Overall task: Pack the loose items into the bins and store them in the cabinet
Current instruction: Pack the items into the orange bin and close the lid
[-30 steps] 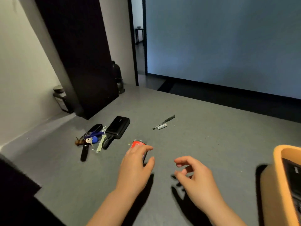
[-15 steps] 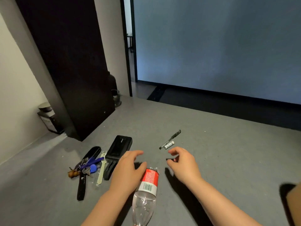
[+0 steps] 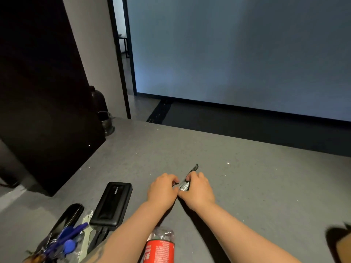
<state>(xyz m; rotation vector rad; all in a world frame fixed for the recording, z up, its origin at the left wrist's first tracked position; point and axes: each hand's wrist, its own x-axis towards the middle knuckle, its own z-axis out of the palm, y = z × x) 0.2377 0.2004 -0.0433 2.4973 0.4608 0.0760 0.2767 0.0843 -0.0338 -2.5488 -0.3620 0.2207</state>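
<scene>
Gathering pen (image 3: 193, 168) and small tube (image 3: 184, 186) mid-floor | right hand (image 3: 197, 189) curled on both, left hand (image 3: 163, 189) curled, hold unclear | bottle (image 3: 159, 245), power bank (image 3: 112, 205), keys (image 3: 64, 243) near-left unpacked | packing seems barely begun

We see a grey table (image 3: 247, 186) filling the lower part of the view. At nine o'clock a tall black panel (image 3: 43, 92) stands on it, leaning across the left side. Just behind its far corner, toward ten o'clock, sit a dark rounded vessel (image 3: 98, 99) and a small glass jar (image 3: 106, 123), close together. At eleven o'clock a narrow doorway (image 3: 123, 44) with a black frame opens onto another room. From twelve to three o'clock a pale blue-grey wall (image 3: 237, 54) runs above a black skirting strip (image 3: 247, 109) and dark floor (image 3: 247, 128).
</scene>
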